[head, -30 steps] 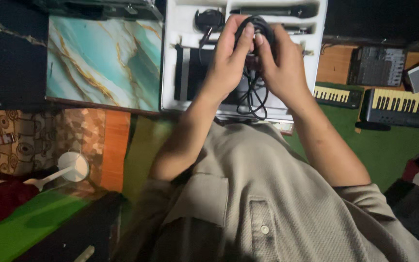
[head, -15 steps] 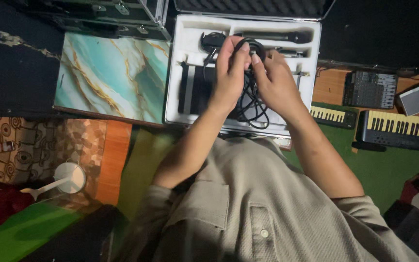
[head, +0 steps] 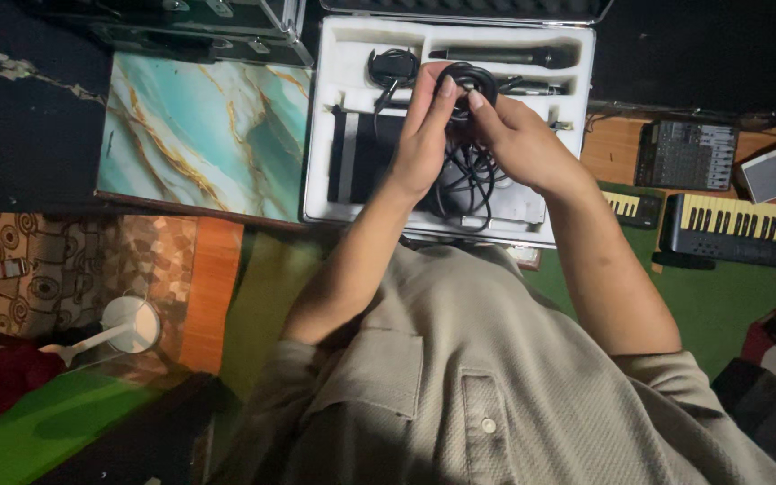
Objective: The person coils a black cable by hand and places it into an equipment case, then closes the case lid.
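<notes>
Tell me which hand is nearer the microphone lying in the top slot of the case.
Right. The right hand sits just below the microphone, its fingers on the coiled black cable. The left hand grips the same cable farther over, toward the microphone's thin end.

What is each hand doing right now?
Left hand: closed on the coiled black cable.
Right hand: closed on the same coiled black cable, above the open case.
</notes>
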